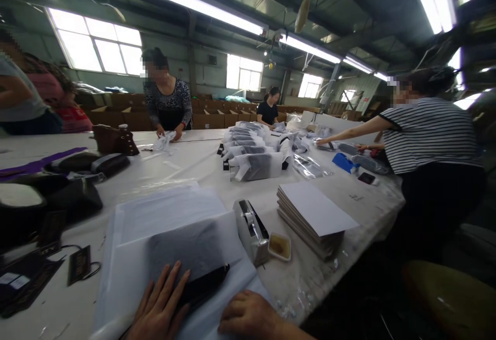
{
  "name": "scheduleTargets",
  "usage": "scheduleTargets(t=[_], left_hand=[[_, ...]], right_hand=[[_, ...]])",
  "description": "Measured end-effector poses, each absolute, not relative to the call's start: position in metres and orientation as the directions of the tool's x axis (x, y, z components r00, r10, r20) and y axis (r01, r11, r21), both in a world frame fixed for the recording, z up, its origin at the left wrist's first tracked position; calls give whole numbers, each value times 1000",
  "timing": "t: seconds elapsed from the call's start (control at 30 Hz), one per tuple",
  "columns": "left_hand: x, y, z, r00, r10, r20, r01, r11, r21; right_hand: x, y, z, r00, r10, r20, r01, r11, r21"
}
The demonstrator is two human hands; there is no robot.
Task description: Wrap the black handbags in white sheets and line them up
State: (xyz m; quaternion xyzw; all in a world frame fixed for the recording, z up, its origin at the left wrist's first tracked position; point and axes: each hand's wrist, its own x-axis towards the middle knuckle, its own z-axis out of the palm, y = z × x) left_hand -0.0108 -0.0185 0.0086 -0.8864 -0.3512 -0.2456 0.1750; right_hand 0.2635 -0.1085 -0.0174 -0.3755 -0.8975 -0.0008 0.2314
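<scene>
A dark flat item [201, 287], perhaps a wallet or small bag, lies on sheets of white tissue paper [129, 257]; the thin paper covers its far part, and its near edge shows black. My left hand [160, 301] rests flat over its left end with fingers stretched out. To the right, my right hand [248, 315] has its fingers curled in at the paper's near edge; the fingertips are partly hidden. Just beyond stands a tape dispenser [251, 234], with a small tray of brownish stuff [279, 247] beside it.
A stack of white-topped cardboard sheets [315, 208] sits to the right. Paper-wrapped items [256, 149] stand in rows farther back. Dark bags [73, 195], a brown bag [112, 139] and black tags [79, 265] lie on the left. Several people work around the table.
</scene>
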Motion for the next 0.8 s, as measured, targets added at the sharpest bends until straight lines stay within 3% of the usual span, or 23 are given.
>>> scheduleTargets(t=[0.17,0.3,0.53,0.67,0.8], left_hand=[[-6,-34,37,603,671,431,729,-684,44],[-4,-39,62,572,753,324,730,-648,217],[-6,-34,95,547,815,190,712,-573,406],[-12,-26,117,599,797,72,686,-558,466],[-18,-21,132,688,725,-38,664,-607,437]], right_hand=[[252,-120,17,-530,794,298,717,607,-343],[251,-118,43,-525,822,219,699,564,-440],[252,-99,72,-505,847,167,666,505,-548],[251,-75,95,-437,894,100,687,403,-605],[250,-43,107,-397,916,58,711,347,-612]])
